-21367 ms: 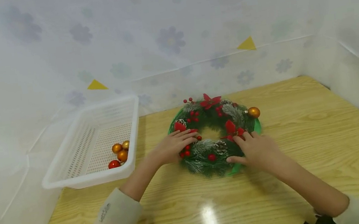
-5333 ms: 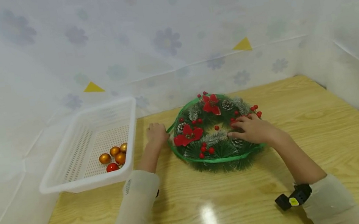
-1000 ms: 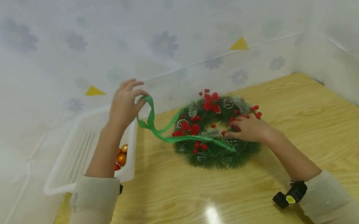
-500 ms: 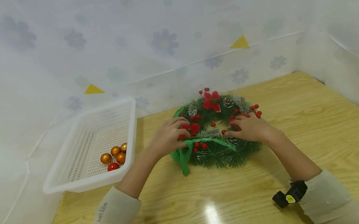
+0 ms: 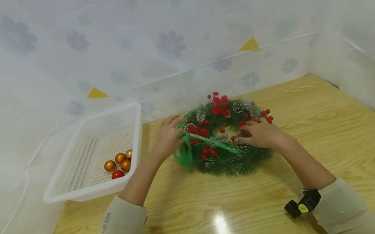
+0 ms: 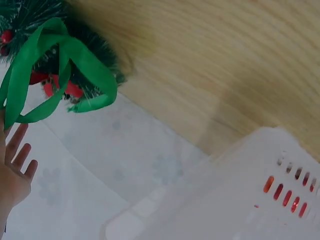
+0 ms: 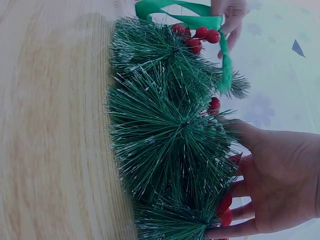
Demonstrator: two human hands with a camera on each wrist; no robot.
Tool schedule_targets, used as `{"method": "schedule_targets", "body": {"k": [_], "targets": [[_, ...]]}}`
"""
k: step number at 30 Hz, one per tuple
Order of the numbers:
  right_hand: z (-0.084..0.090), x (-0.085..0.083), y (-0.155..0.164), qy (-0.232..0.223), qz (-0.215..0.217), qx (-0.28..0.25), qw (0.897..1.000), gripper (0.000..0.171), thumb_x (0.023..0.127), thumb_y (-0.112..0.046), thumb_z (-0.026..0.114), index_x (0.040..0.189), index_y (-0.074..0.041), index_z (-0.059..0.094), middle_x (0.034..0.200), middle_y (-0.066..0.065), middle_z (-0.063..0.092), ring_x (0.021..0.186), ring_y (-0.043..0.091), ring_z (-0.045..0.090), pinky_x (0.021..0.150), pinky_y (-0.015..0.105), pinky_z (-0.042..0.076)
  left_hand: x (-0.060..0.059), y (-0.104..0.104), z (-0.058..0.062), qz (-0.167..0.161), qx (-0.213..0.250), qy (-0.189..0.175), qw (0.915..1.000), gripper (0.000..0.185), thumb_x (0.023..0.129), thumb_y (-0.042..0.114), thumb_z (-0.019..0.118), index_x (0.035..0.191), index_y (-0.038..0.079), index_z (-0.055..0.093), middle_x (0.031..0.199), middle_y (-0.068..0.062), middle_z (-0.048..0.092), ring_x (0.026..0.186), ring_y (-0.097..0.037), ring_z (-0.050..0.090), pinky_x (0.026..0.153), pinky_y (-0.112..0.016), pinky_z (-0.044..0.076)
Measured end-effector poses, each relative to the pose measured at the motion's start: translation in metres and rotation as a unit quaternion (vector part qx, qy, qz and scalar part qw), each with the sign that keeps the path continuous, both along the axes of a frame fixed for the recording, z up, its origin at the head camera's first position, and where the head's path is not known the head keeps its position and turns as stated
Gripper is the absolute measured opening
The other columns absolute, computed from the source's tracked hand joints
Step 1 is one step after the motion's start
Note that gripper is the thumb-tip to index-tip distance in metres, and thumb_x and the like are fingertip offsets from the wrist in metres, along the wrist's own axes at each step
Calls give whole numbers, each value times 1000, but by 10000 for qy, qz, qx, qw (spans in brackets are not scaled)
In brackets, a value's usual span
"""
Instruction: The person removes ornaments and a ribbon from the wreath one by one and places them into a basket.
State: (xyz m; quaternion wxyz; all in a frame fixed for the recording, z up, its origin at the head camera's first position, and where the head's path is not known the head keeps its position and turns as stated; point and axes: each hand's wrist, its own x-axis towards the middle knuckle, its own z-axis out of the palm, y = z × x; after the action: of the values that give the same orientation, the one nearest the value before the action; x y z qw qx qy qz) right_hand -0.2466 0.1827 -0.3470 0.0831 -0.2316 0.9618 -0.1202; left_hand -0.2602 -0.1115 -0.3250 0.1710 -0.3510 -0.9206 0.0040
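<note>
A green pine wreath (image 5: 233,162) lies on the table, dressed with red poinsettias, red berries, pine cones and frosted sprigs. My left hand (image 5: 168,137) is over its left side, pinching a green ribbon (image 5: 216,143). One strand runs taut from those fingers across the front of the wreath. Loose ribbon loops (image 6: 90,62) hang under the hand in the left wrist view. On the wreath's right side rests my right hand (image 5: 263,134). Its fingers and thumb (image 7: 245,131) lie extended among the needles and berries in the right wrist view.
A white perforated plastic basket (image 5: 138,134) stands to the left, with several gold baubles (image 5: 109,166) and a red bauble (image 5: 117,174) inside. Behind the wooden table (image 5: 194,216) hangs a pale flowered sheet (image 5: 143,31) bearing yellow triangles.
A second ago my left hand held the ribbon high, left of the wreath; it came down to the wreath, then shifted slightly left and up. My right hand has stayed put.
</note>
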Motion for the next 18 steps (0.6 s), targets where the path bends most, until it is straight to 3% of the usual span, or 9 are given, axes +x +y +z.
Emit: {"method": "schedule_targets", "body": {"k": [6, 15, 18], "targets": [[-2, 0, 0, 12, -7, 7, 10000, 61, 93, -46, 46, 130, 4, 48, 131, 26, 44, 125, 43, 31, 104, 58, 15, -3, -11, 27, 282, 5, 784, 9965, 11, 73, 6, 76, 84, 8, 75, 119, -7, 59, 124, -27, 39, 105, -37, 26], [-1, 1, 0, 26, 13, 34, 10000, 61, 94, -45, 46, 130, 4, 48, 131, 26, 44, 123, 44, 33, 103, 58, 16, -9, -30, 57, 687, 432, 1122, 9904, 9, 75, 4, 74, 84, 6, 75, 117, -9, 60, 124, -27, 38, 105, -37, 26], [-1, 1, 0, 6, -2, 9, 10000, 62, 94, -46, 45, 130, 4, 48, 131, 26, 44, 124, 43, 32, 104, 58, 15, -10, -34, 63, 884, 607, 1088, 9883, 11, 74, 5, 76, 85, 5, 75, 118, -9, 60, 124, -27, 38, 105, -38, 27]]}}
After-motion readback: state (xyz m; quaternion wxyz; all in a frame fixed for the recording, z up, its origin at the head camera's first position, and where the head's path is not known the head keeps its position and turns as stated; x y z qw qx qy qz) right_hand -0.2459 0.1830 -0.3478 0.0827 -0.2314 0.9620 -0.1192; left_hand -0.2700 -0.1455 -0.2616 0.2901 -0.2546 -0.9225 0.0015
